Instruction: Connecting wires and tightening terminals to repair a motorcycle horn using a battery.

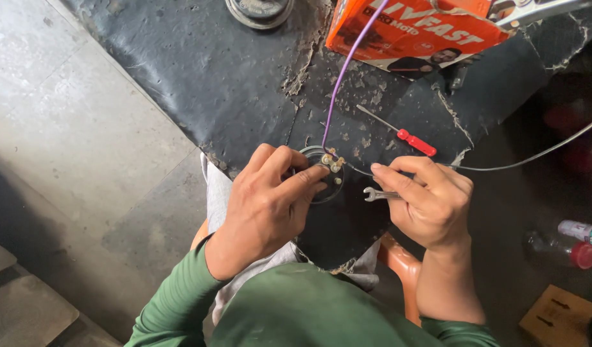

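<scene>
My left hand point(268, 199) grips a small round clear part point(327, 172) with brass terminals on its top, held against the worn black tabletop point(212, 71). A purple wire point(345, 67) runs from the terminals up and away. My right hand point(427, 199) holds a small open-ended metal spanner point(377, 194), its jaw pointing left, a short way right of the round part. A thin grey wire point(533, 157) leaves the terminals toward the right.
A red-handled screwdriver point(405, 136) lies on the tabletop just beyond my right hand. An orange cardboard box point(418, 29) sits at the far edge, a round metal part point(259, 9) at the top. A plastic bottle point(562, 249) and a cardboard piece point(559, 315) lie on the floor at right.
</scene>
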